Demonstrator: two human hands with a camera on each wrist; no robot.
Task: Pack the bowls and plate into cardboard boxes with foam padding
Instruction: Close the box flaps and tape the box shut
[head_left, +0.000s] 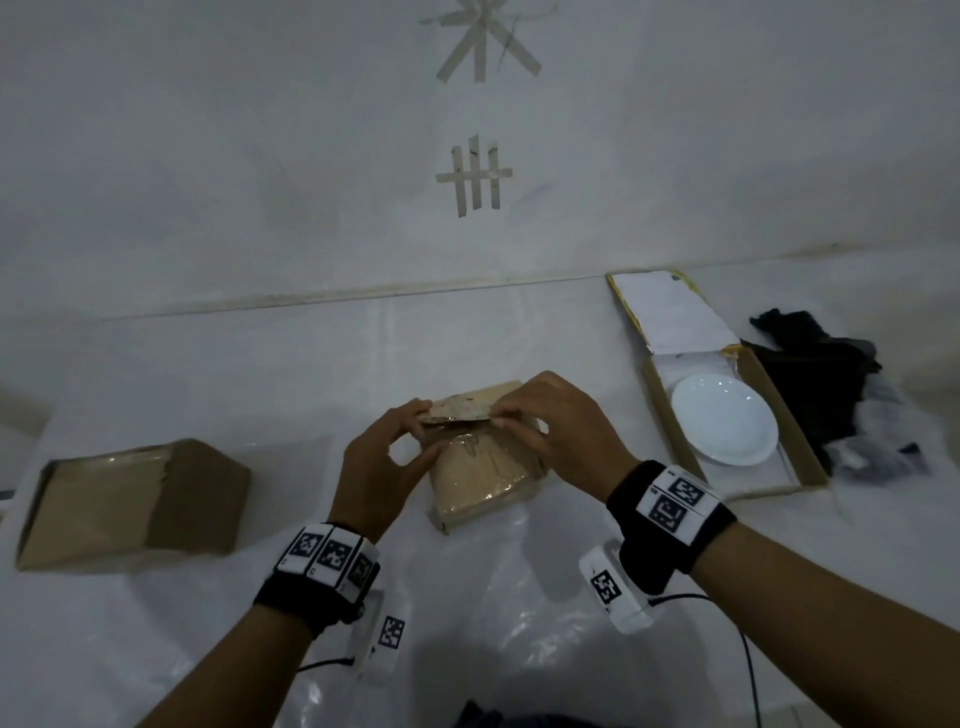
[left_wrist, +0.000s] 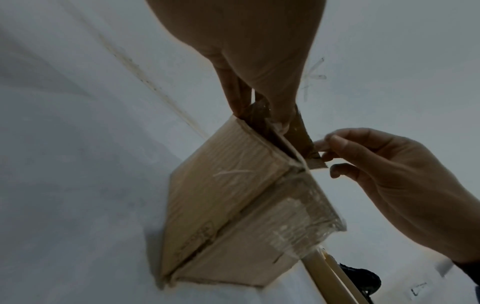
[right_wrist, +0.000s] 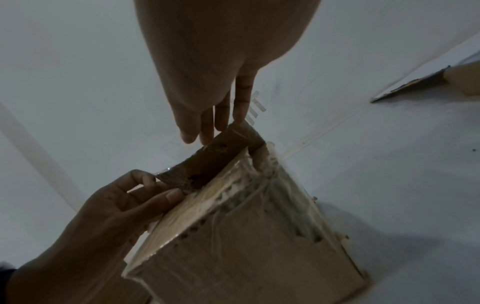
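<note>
While gripping flap (head_left: 457, 410): hands (head_left: 467, 441)

No readable words, brand names or numbers appear in any view.

- Wristbands (head_left: 670, 506): black-and-white square coded markers on white tiles, on both wrists; patterns only, no letters legible. Small characters beside the tiles are too small to read.
- Wall (head_left: 208, 156): strips of tape (head_left: 474, 176) forming a hash-like sign, and above it a star-like cross; neither is lettering.
- Middle cardboard box (left_wrist: 207, 205): a faint printed mark along one flap edge, blurred, unreadable.
</note>
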